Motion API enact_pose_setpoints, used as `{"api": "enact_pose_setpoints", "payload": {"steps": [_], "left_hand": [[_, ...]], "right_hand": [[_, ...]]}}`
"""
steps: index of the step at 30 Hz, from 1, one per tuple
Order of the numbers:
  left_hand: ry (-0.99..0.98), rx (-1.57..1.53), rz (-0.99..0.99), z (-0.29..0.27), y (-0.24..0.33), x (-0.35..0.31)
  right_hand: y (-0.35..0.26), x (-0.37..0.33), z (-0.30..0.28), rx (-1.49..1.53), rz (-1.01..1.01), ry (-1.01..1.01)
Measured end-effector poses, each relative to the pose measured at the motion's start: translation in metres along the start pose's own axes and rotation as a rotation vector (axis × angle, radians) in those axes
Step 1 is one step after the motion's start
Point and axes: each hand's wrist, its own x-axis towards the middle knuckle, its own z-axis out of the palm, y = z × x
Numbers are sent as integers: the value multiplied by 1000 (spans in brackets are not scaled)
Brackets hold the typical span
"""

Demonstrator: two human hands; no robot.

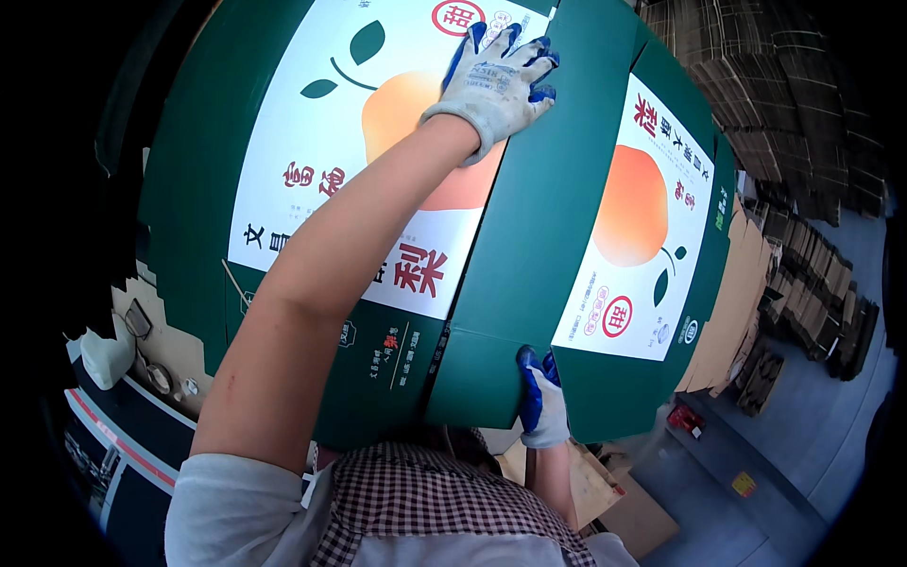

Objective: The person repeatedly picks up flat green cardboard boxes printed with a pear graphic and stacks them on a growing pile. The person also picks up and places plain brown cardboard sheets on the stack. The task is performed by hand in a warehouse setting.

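Observation:
A large flat green cardboard box blank (520,255) fills the middle of the view, with white panels printed with orange fruit and leaves. My left hand (493,85), in a white-and-blue work glove, lies on its far part with fingers spread, near a white panel's edge. At the near edge my right hand (543,402), gloved the same way, grips the blank beside a slot between two flaps. Part of its fingers is hidden by the right-hand flap.
Stacks of brown cardboard (779,104) rise at the far right, with more bundled pieces (817,283) on the grey floor (803,435). Tan cardboard (727,302) shows beneath the blank's right side. At left are a white plastic container (106,354) and a dark, red-striped surface (132,416).

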Motion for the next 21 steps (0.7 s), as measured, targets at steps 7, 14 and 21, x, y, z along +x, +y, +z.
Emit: {"api": "enact_pose_setpoints", "payload": {"steps": [7,14,21], "left_hand": [[-4,7,-8,-4,5,2],[7,5,-1,-5,5,2],[47,-33,11,-2,2,1]], "right_hand": [[-13,4,8,245,167,77],[-12,5,8,241,178,57],[-13,6,13,239,205,66]]}}
